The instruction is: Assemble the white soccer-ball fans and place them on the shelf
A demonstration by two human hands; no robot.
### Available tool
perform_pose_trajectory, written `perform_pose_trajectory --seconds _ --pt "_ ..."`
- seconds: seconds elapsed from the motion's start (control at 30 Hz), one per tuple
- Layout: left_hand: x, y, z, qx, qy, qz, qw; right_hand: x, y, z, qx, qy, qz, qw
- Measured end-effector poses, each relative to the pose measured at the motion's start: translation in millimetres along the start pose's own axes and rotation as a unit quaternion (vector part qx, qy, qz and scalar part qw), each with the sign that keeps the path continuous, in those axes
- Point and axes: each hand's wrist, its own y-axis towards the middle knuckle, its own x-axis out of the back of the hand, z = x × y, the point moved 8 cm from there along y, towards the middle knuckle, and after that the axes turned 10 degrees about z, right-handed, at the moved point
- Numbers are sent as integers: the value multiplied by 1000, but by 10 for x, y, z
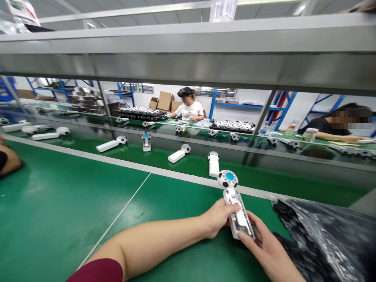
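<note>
I hold a white handheld fan (235, 196) with a football-patterned head and a cyan centre. Its handle looks partly open, with inner parts showing near the lower end. My left hand (219, 217) grips the handle from the left, and my right hand (263, 244) holds its lower end from the right. A dark red sleeve covers my left upper arm. Both hands are over the green bench mat (182, 250), and the fan's head points away from me. A black plastic bag (320, 239) of dark parts lies just right of my right hand.
Several finished fans (214, 164) lie on a green conveyor belt (164, 166) beyond a grey rail (147, 168). A grey metal shelf (188, 55) spans above. A co-worker's arm (8, 160) sits at far left; other co-workers (189, 109) sit across the line.
</note>
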Motion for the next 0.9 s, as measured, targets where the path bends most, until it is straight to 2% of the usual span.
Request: perform_pose_trajectory --seconds 0.1,0.17,0.27,0.4,0.5,0.7,0.9 --pt "-16 -62 -16 -16 107 -15 994 -96 -6 -68 -40 80 3 996" --pt "-26 -116 -68 -33 215 -25 976 -129 -16 -88 -57 118 -4 991" --pt "-72 -148 -124 -50 307 6 950 -132 -20 -144 -86 179 -19 980" --pt "-36 -108 -62 -28 312 33 949 -84 1 -224 -112 219 -35 969" --pt "-11 -71 6 -20 302 40 952 -65 6 -192 -108 208 -30 972" --pt "-4 -70 -8 -35 232 36 971 -163 -44 16 -65 203 64 975" --pt "-100 -90 -15 -12 218 88 972 -150 -1 24 -39 233 76 969"
